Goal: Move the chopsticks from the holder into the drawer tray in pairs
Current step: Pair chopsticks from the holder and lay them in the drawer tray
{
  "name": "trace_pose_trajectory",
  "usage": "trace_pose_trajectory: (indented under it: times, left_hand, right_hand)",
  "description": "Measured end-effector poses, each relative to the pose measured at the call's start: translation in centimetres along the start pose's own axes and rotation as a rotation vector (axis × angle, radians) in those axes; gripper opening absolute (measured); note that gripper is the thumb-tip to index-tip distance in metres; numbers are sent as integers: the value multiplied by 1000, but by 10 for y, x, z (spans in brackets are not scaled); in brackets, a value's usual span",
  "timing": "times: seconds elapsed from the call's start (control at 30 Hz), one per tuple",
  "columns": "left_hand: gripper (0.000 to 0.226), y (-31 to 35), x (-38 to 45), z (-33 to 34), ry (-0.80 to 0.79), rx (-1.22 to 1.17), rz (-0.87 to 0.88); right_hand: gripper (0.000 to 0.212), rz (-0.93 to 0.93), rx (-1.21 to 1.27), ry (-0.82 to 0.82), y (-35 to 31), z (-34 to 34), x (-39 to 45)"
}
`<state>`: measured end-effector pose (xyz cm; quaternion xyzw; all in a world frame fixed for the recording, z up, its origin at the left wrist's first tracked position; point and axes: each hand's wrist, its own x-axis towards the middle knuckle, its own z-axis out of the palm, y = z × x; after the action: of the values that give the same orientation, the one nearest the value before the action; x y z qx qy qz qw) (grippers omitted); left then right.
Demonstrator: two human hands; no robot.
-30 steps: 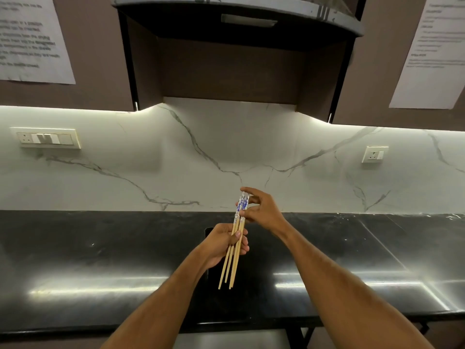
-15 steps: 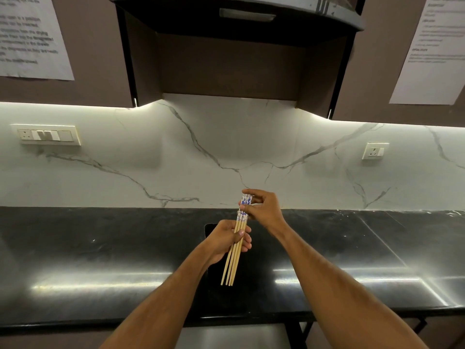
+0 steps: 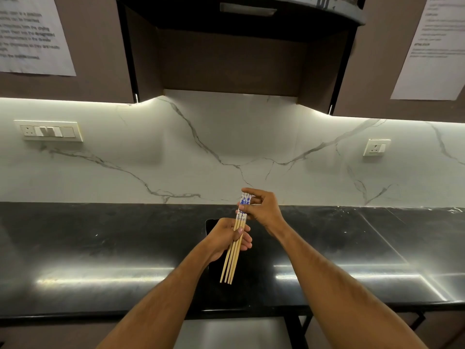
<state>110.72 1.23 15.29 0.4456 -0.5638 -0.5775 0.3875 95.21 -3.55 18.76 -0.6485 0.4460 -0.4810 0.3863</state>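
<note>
White marble backsplash (image 3: 226, 147) with grey veins fills the middle of the frame, lit from under dark wall cabinets (image 3: 95, 59); a range hood (image 3: 239, 11) hangs at top centre, and printed sheets (image 3: 30, 34) are taped at the upper left and upper right. A switch panel (image 3: 49, 131) sits at the left of the wall and a socket (image 3: 376, 147) at the right. Across the lower half runs a glossy black table (image 3: 100, 248).

Both forearms reach in from the bottom edge and meet just below centre. The left hand (image 3: 226, 238) grips a small bundle of chopsticks (image 3: 232, 258) around the middle, fingers curled round them, thumb across the front. They tilt slightly, pale wooden tips pointing down toward the bottom of the frame, blue-and-white patterned ends up. The right hand (image 3: 263, 210), just above and to the right, pinches those patterned tops between thumb and fingertips.

About four sticks show. Neither the holder nor the drawer tray can be made out; a dark rectangle behind the hands cannot be identified.

The step in hand appears to be sorting the bundle into pairs. The next move likely calls for the right hand to draw two sticks free while the left keeps the rest steady, then carry them to the tray.
</note>
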Motion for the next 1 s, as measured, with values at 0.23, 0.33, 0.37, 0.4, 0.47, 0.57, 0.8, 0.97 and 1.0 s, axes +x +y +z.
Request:
trace_pose_trajectory:
  times: [0.23, 0.33, 0.37, 0.4, 0.47, 0.57, 0.8, 0.97, 1.0]
  left_hand:
    - [24, -1, -2, 6, -7, 2, -11]
    - [24, -2, -1, 9, -4, 8, -7]
    - [23, -3, -1, 10, -3, 11, -3]
    - [23, -3, 0, 10, -2, 10, -1]
    - [23, -6, 1, 11, 13, -2, -3]
    - [23, -10, 3, 12, 101, -15, -10]
    - [23, -17, 9, 17, 150, 21, -76]
    - [23, -18, 7, 16, 109, 31, -154]
    - [23, -19, 6, 16, 116, 36, -158]
  right_hand:
    - [52, 12, 7, -17, 1, -4, -3]
    - [49, 21, 18, -1, 4, -7, -5]
    - [49, 28, 28, 11, 5, -8, -5]
    - [49, 39, 40, 27, 7, -9, -5]
    - [49, 65, 73, 72, 10, -12, -6]
    - [51, 116, 153, 169, 16, -17, -5]
    - [50, 229, 353, 287, 31, -22, -9]
    - [50, 245, 422, 267, 43, -23, -16]
    - [49, 245, 440, 260, 44, -23, -18]
